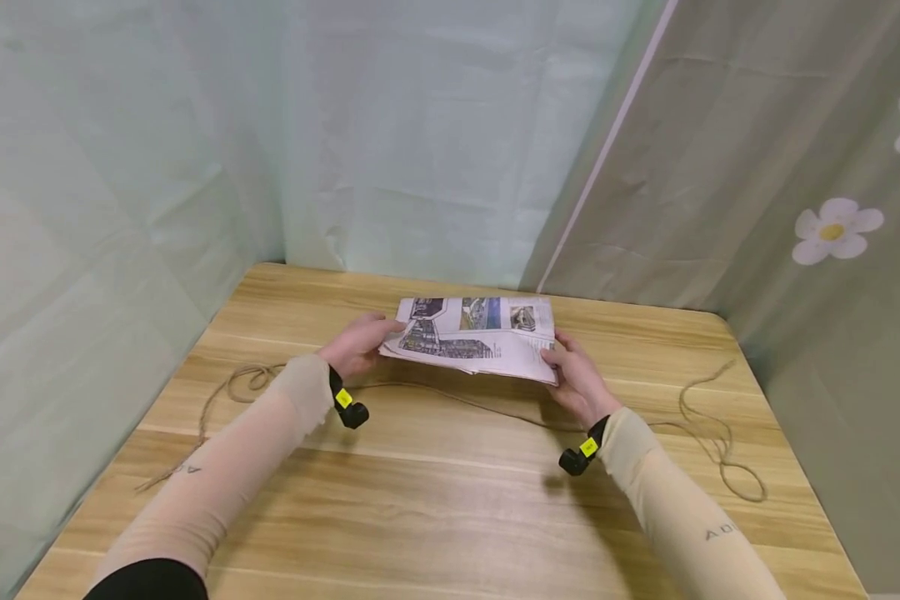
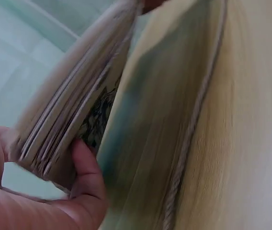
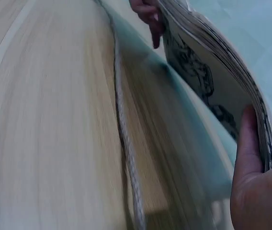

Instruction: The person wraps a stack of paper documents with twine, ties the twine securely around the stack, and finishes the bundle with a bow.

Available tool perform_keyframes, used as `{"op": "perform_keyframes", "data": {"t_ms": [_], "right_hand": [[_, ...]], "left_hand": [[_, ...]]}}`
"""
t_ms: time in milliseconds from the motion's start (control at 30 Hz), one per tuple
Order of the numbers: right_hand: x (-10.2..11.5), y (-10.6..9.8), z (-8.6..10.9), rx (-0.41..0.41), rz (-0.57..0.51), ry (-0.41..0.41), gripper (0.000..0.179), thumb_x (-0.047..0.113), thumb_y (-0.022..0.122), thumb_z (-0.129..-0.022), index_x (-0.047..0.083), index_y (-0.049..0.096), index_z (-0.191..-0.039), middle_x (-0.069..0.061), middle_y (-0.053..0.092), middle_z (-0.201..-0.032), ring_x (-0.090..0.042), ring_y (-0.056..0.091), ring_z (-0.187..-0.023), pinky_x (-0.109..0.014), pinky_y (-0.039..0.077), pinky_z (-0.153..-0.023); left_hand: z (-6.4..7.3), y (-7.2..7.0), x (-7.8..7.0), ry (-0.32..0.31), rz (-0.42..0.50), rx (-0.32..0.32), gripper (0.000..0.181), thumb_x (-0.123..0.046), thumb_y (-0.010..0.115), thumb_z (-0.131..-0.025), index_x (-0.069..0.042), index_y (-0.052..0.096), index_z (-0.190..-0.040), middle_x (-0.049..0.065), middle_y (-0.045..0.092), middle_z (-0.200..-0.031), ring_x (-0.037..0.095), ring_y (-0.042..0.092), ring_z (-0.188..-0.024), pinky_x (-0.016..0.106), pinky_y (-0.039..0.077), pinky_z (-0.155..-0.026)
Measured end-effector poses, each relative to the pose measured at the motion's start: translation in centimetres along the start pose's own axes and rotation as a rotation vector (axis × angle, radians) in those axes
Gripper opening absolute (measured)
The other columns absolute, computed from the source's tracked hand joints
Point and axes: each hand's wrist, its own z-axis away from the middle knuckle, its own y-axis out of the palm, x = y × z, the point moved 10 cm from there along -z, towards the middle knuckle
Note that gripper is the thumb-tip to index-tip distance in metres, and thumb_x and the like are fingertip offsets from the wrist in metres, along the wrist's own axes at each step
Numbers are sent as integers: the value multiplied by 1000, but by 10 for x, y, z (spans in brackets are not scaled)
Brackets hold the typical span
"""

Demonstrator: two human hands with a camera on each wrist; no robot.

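Note:
Both hands hold a folded newspaper point(image 1: 480, 343) above the wooden table, toward its far side. My left hand point(image 1: 356, 343) grips its left end between thumb and fingers. At the right end, my right hand point(image 1: 579, 382) pinches it the same way. Printed pictures cover the upper face, and the wrist views show many paper layers along the edge, with a dark drawing on the underside of the newspaper point(image 3: 208, 81). A thin brown rope point(image 1: 450, 395) stretches across the table beneath and in front of the paper, apart from both hands.
Loose rope loops lie at the left and right of the wooden table point(image 1: 420, 517). Pale curtains point(image 1: 420, 142) stand behind and to the left of it, and a grey curtain point(image 1: 667, 192) with white flowers is on the right.

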Motion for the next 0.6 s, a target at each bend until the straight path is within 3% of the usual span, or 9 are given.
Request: {"op": "perform_keyframes", "data": {"t_ms": [33, 133, 233, 400, 500, 600], "right_hand": [[1, -1, 2, -1, 20, -1, 70, -6, 37, -106, 22, 10, -165, -12, 41, -150, -16, 66, -101, -30, 58, -82], [4, -5, 5, 1, 78, -13, 70, -5, 39, -106, 21, 12, -165, -12, 46, -146, -15, 67, -100, -30, 59, -81], [5, -8, 7, 14, 132, -24, 69, -3, 41, -106, 19, 13, -165, -9, 55, -135, -15, 68, -98, -31, 59, -79], [6, -8, 10, 43, 145, -30, 65, -1, 42, -107, 16, 16, -164, -2, 66, -116, -15, 70, -93, -30, 60, -74], [6, -7, 11, 60, 57, -9, 52, 4, 41, -109, 12, 26, -159, -2, 68, -111, -14, 70, -93, -28, 59, -76], [3, -6, 15, 65, -128, 41, 35, 13, 46, -110, 9, 41, -145, -6, 70, -113, -16, 70, -98, -28, 58, -84]], "left_hand": [[0, 1, 2, -21, 66, 16, 58, -10, 51, -107, 6, 24, -156, 18, 64, -120, 17, 70, -84, 27, 60, -75], [-1, 3, 7, -65, 125, 49, 43, -8, 50, -108, 7, 37, -147, 14, 69, -106, 22, 72, -86, 36, 62, -79], [-1, 5, 9, -76, 121, 74, 43, -4, 48, -107, 5, 36, -148, 15, 67, -112, 24, 71, -91, 42, 60, -85], [1, 9, 7, -55, 109, 89, 52, -1, 46, -107, 2, 26, -155, 17, 60, -123, 22, 71, -92, 39, 59, -88], [4, 12, 6, -37, 119, 95, 52, -2, 45, -108, 0, 26, -156, 16, 61, -121, 21, 71, -92, 37, 60, -86], [9, 17, 4, -10, 171, 107, 50, -3, 43, -109, 0, 27, -156, 15, 62, -121, 21, 71, -94, 38, 60, -86]]}}
